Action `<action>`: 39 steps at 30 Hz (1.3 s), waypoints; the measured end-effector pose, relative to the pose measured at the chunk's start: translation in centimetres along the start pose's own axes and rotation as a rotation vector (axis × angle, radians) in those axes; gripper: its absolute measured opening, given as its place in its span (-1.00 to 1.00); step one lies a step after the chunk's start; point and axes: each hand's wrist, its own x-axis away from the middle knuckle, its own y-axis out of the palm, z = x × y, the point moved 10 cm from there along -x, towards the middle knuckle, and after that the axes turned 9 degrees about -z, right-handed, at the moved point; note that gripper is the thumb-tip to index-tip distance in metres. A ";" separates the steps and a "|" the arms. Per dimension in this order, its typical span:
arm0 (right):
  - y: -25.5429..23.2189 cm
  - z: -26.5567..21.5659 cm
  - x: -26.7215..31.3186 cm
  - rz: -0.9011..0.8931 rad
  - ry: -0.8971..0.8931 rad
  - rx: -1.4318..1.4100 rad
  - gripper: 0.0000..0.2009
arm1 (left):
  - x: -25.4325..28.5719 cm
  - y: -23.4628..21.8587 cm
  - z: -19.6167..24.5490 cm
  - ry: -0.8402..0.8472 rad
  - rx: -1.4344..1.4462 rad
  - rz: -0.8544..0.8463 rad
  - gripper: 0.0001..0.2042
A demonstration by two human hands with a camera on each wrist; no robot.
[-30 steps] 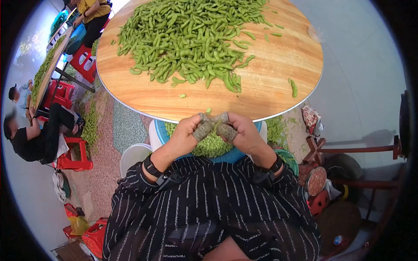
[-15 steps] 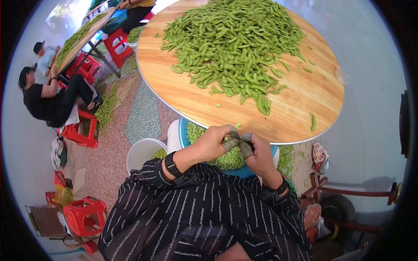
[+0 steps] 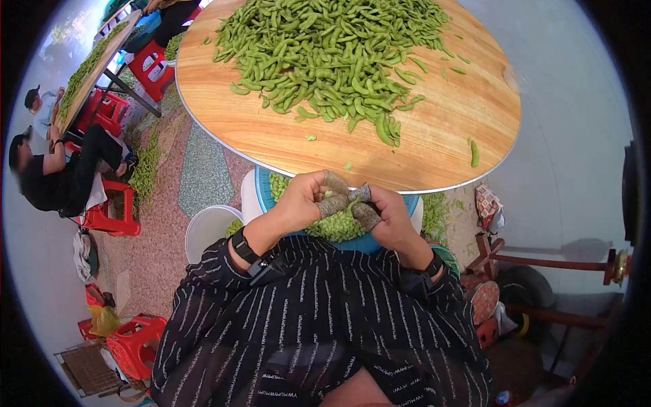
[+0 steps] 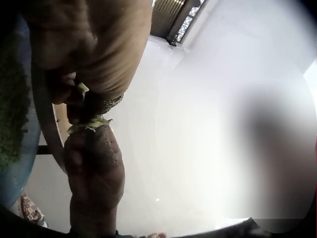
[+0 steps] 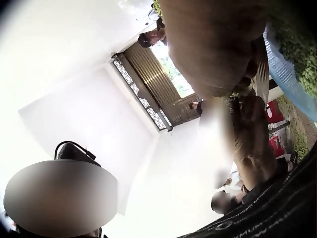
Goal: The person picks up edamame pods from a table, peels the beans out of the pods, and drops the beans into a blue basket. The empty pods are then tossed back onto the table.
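Both hands meet just over the near edge of the round wooden table, with cloth-like covers on thumbs and forefingers. Between their fingertips is a green soybean pod (image 4: pixel 91 125), its torn-looking ends showing in the left wrist view. My left hand (image 3: pixel 298 203) pinches one side of it, and a pale green bit (image 4: pixel 82 88) shows within its curled fingers. The pod's other side is pinched by my right hand (image 3: pixel 393 220). Below them, a blue basin (image 3: pixel 369 244) holds many shelled green beans (image 3: pixel 336 229). Whole pods (image 3: pixel 325 61) are heaped on the table (image 3: pixel 434 149).
A white bucket (image 3: pixel 200 234) stands on the floor at the left. Loose pods (image 3: pixel 144 169) lie beyond it, near red stools (image 3: pixel 112 214) and a seated person (image 3: pixel 47 166) at another table. Wooden furniture legs (image 3: pixel 542 261) are at the right.
The head view swung left and then partly back. My hands stay together over the basin; the left thumb and forefinger now stand wider apart than half a second ago.
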 end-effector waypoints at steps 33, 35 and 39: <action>-15.6 7.4 17.0 0.320 0.661 0.842 -0.80 | 0.7 1.1 6.8 0.487 -1.015 -0.087 -0.80; -17.0 10.4 20.4 0.338 0.776 0.847 -0.81 | 0.2 -2.5 7.3 0.443 -1.114 0.278 -0.76; -18.0 15.1 24.4 0.446 0.888 0.768 -0.85 | -3.1 -4.4 5.9 0.201 -1.286 0.348 -0.69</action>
